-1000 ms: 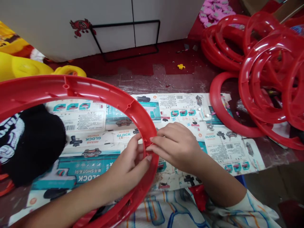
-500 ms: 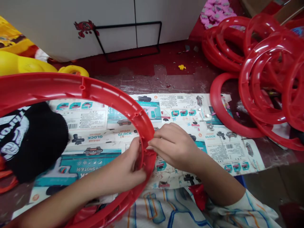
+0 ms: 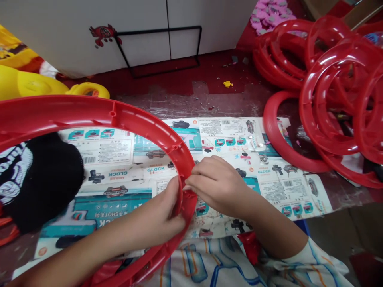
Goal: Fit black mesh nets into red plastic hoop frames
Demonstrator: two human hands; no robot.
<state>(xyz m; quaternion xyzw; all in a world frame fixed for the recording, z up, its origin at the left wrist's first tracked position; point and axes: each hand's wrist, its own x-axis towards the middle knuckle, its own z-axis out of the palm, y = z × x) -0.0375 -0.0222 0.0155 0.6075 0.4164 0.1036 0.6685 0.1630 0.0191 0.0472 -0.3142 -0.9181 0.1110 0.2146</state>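
A large red plastic ring (image 3: 143, 119), with ribs and small posts along its channel, stretches from the left edge to the middle of the view. My left hand (image 3: 163, 215) grips its right side, with the thumb and a finger around the inner rim. My right hand (image 3: 214, 183) is closed against the outer side of that same stretch, its fingertips pinched at the channel. Whatever lies between those fingertips is too small or hidden to name.
Printed cardboard (image 3: 236, 155) covers the table. A pile of red rings (image 3: 329, 87) lies at the right, a black cap (image 3: 50, 175) at the left. Behind stand a white board (image 3: 143, 16) and black wire frame (image 3: 155, 30). Yellow ring-like item (image 3: 98, 88), back left.
The large ring has turned slightly, its upper post shifting right and down. Both hands keep nearly the same places on it. The whole view has shifted slightly.
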